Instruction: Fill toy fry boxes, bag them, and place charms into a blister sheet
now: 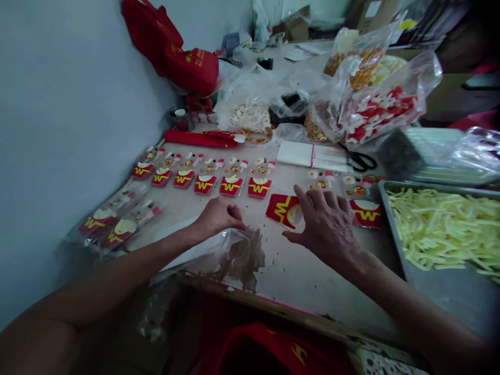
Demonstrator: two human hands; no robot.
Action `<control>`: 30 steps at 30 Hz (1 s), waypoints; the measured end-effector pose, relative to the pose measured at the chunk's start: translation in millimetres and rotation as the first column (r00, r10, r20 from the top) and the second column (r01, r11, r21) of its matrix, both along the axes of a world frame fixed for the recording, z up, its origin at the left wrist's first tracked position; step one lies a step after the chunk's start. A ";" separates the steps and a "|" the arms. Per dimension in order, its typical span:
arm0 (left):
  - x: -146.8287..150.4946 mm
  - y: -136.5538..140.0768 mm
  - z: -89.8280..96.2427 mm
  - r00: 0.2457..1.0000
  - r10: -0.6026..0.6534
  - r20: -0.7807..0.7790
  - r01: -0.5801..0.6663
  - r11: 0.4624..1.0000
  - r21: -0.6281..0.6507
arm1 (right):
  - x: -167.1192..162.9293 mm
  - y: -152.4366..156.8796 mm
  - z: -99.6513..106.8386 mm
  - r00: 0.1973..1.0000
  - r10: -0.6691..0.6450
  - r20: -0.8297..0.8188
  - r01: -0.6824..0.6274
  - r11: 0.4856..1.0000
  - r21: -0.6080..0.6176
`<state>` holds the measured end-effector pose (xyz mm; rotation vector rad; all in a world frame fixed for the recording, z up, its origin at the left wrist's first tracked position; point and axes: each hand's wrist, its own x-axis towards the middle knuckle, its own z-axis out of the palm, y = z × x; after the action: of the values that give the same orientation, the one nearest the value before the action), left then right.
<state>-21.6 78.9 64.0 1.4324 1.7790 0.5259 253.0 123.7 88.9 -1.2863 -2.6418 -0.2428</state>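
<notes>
Ten red cartons marked with a yellow W are showing on the table (297, 281): six are lying in a row (231, 186), two are lying by the right hand (328, 224), one on each side of it, and two are lying in clear packets (119, 233) at the left. Eight clusters of small pieces are lying beyond the cartons, six along the row and two farther right. One pair of scissors (364, 162) is lying behind. One metal tray (441, 286) is holding many pale yellow strips (437, 224); one clear bag (427, 78) is holding red and white pieces. The left hand (219, 216) is pinching the edge of some clear plastic (228, 242), fingertips closed together. The right hand is spreading its fingers wide over the nearer, tilted carton (279, 209); whether it is touching, I cannot tell
</notes>
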 end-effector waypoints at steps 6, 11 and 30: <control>12.7 7.9 0.4 0.994 -0.112 0.015 0.112 0.994 -0.013 | 3.0 -5.3 -4.7 1.000 0.005 0.025 -0.005 1.000 -0.002; 14.4 5.9 4.9 0.973 -0.192 0.125 0.199 0.979 -0.047 | 6.5 -9.0 -11.9 1.000 -0.028 0.007 0.028 1.000 0.002; 4.6 21.7 -28.8 0.899 -0.013 0.439 0.037 0.998 -0.047 | -13.3 -12.7 -22.4 0.995 0.100 0.002 -0.099 0.989 -0.109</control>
<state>-17.1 100.6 35.2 1.1828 1.3999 0.7186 239.7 111.0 66.4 -1.1816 -2.7504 -0.0893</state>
